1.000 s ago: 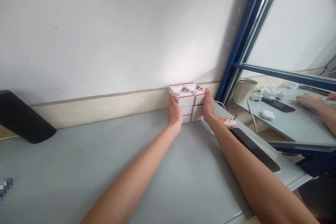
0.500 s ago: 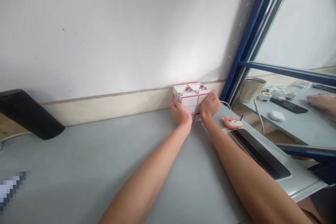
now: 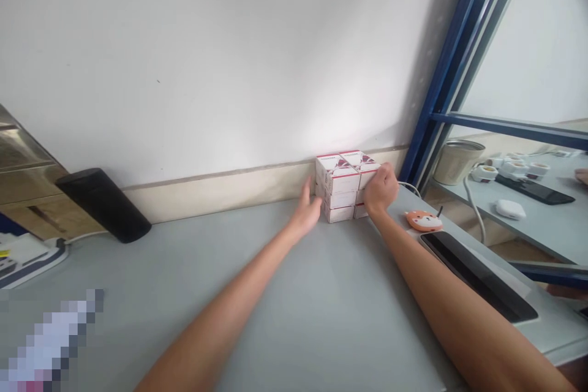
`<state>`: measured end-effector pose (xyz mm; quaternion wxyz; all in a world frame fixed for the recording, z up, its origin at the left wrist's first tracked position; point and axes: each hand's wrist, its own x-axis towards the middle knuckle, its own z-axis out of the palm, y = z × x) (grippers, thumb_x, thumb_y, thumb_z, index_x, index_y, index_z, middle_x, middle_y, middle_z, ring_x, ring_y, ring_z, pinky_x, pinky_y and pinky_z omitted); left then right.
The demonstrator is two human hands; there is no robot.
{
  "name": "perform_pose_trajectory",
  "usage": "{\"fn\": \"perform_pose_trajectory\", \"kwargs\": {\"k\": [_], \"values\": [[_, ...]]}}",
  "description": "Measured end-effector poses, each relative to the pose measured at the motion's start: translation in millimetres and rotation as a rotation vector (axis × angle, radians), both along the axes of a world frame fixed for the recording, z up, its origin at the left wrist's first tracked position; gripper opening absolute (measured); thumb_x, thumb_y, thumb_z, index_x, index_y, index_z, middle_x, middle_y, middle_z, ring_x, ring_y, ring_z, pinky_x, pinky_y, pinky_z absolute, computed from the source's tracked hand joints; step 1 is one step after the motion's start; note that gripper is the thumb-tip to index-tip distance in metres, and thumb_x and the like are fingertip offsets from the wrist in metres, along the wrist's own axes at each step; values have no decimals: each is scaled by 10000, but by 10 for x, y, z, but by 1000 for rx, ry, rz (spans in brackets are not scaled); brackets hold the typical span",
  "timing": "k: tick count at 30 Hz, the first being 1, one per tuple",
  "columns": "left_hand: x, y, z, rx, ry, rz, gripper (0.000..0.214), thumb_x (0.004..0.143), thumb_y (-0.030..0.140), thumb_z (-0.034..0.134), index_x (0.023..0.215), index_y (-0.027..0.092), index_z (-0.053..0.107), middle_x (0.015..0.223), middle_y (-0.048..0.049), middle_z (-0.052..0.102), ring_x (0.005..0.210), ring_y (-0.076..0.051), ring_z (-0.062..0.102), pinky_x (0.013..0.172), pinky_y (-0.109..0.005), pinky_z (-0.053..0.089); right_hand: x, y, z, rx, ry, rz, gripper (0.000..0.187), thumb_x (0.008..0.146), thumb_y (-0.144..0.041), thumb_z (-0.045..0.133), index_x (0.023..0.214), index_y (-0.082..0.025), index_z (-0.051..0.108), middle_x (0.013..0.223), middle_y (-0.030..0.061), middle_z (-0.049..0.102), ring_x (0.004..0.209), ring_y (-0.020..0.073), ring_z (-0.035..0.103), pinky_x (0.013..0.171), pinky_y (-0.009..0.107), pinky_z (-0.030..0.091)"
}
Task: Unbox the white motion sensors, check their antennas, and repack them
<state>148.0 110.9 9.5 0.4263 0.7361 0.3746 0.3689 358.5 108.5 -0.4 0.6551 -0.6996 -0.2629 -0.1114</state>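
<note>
A: What's that person at the desk got their hands on?

B: A stack of white cartons [image 3: 342,188] with red edging, two columns side by side, pushed up against the cream skirting [image 3: 220,187] along the wall.

A: And the hands?

B: The right hand [image 3: 381,190] sits at the stack's two o'clock, curled over its upper corner. The left hand [image 3: 305,211] is open at nine o'clock, fingers spread, just beside the cartons. I can't tell from here if it's touching them. The two hands are apart, so they aren't clamping the stack between them.

A: What's around it on the grey desk [image 3: 257,294]?

B: At four o'clock, near the right wrist, there's a little orange fox-faced object [image 3: 423,220], and beyond it a black tablet [image 3: 478,275]. Well off at nine o'clock a black tumbler [image 3: 103,205] lies tilted.

A: And past that blue metal frame [image 3: 443,95]?

B: At three o'clock, a second desk [image 3: 542,226] holds a beige cup [image 3: 457,162], a white earbud case [image 3: 509,209] and a black phone [image 3: 535,190]. Another person's fingers [image 3: 582,176] show at its far edge.
</note>
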Motion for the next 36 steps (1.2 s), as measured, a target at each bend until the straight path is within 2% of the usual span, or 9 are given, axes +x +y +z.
{"fn": "perform_pose_trajectory", "kwargs": {"k": [5,9,13,17,21,25,28,30,36], "values": [[-734,-380,-76,40,302,-92,598,955,375,644,1544,365,540,1784,-29,250,1667,-354,125,1348,-601,86,-13,-23,23,73,-38,18,418,1045,-445,270,911,-237,608,978,110,690,931,308,626,824,417,429],[-1199,-591,-127,227,646,-87,521,1078,493,411,1585,392,479,1817,18,16,1673,-340,94,1331,-607,191,-24,-50,39,111,-82,22,408,1057,-441,258,1004,-235,605,1043,108,685,984,293,631,886,428,444],[-1461,-619,-182,238,726,-102,527,1095,535,354,1583,390,491,1803,-16,172,1670,-314,132,1338,-591,173,-11,-74,27,107,-130,35,382,1056,-421,269,985,-233,594,983,90,679,936,281,631,873,430,461],[-1491,-621,-218,276,718,-71,517,1098,483,360,1574,344,507,1773,-50,285,1663,-290,184,1345,-564,180,7,-136,79,96,-194,15,365,1048,-375,285,990,-221,611,993,102,666,930,282,638,880,453,485],[-1459,-641,-200,290,766,-75,535,1099,469,338,1584,308,494,1774,-80,281,1663,-290,185,1345,-547,181,-92,-271,269,120,-355,18,325,1021,-328,367,1101,-195,653,1232,157,655,1236,309,616,1082,509,444],[-1469,-624,-209,319,769,-87,542,1101,482,327,1581,300,502,1768,-99,295,1658,-301,204,1341,-546,193,-392,-399,429,-37,-793,312,298,1036,-399,498,1191,-254,707,1326,93,700,1473,305,505,1261,532,311],[-1473,-606,-221,335,745,-82,527,1095,476,353,1566,305,518,1759,-95,320,1649,-310,236,1337,-554,207,-608,-423,419,-212,-1025,437,476,960,-442,661,1395,-250,642,1460,107,653,1562,366,398,1327,601,180],[-1472,-604,-217,335,730,-82,516,1090,466,369,1554,308,530,1751,-87,340,1646,-315,246,1335,-562,214,-670,-411,374,-281,-1042,460,565,931,-375,696,1466,-220,598,1481,125,647,1540,380,434,1325,610,213],[-1482,-621,-211,309,688,-67,491,1073,461,405,1510,321,578,1728,-81,385,1634,-345,269,1317,-589,246,-615,-404,331,-262,-909,513,388,1003,-252,553,1366,-248,692,1491,97,663,1438,356,571,1230,614,409]]}}
